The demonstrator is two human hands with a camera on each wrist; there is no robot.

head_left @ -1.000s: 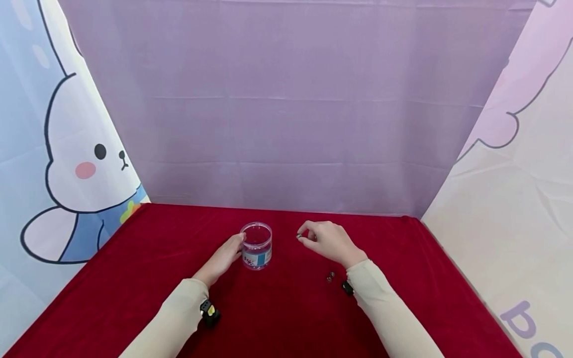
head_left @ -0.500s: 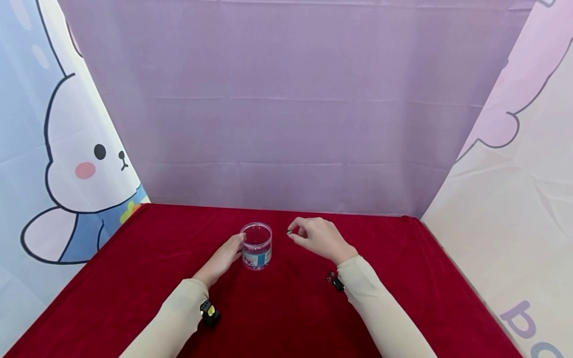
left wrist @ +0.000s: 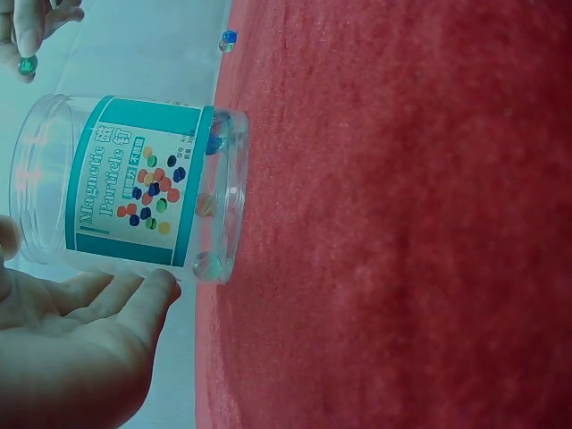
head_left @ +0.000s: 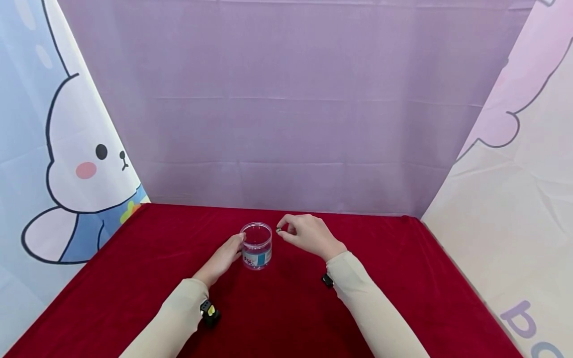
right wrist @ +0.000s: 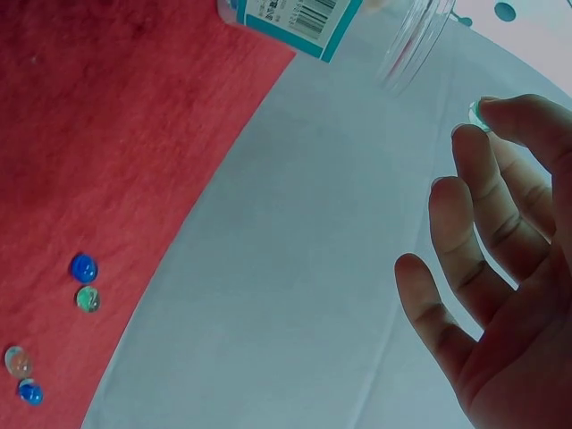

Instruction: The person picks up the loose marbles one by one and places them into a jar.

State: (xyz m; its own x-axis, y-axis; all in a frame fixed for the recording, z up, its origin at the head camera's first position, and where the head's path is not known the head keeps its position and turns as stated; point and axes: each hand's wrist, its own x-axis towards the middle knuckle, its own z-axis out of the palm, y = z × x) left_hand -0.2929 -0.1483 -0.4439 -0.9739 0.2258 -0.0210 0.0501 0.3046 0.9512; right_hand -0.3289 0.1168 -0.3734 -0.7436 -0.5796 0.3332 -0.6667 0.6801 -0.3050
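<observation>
A clear plastic jar (head_left: 257, 246) without a lid stands upright on the red cloth, its blue-and-white label reading "Magnetic Particle" in the left wrist view. My left hand (head_left: 222, 257) holds it from the left side, thumb near the rim and fingers against the wall. A few glass marbles (left wrist: 207, 266) lie on the jar's bottom. Between thumb and index finger, my right hand (head_left: 310, 234) pinches a small green marble (left wrist: 28, 65). That hand is just right of the jar's mouth, at about rim height, its other fingers loosely bent in the right wrist view.
Several loose marbles lie on the red cloth (head_left: 286, 308), among them a blue one (right wrist: 84, 267), a green one (right wrist: 88, 298) and an orange one (right wrist: 19, 361). A purple curtain (head_left: 286, 109) hangs behind the table, with printed cartoon sheets at both sides.
My right hand has moved left toward the jar with the marble pinched in it. The loose marbles on the cloth are now hidden behind the right forearm in the head view. My left hand stays put.
</observation>
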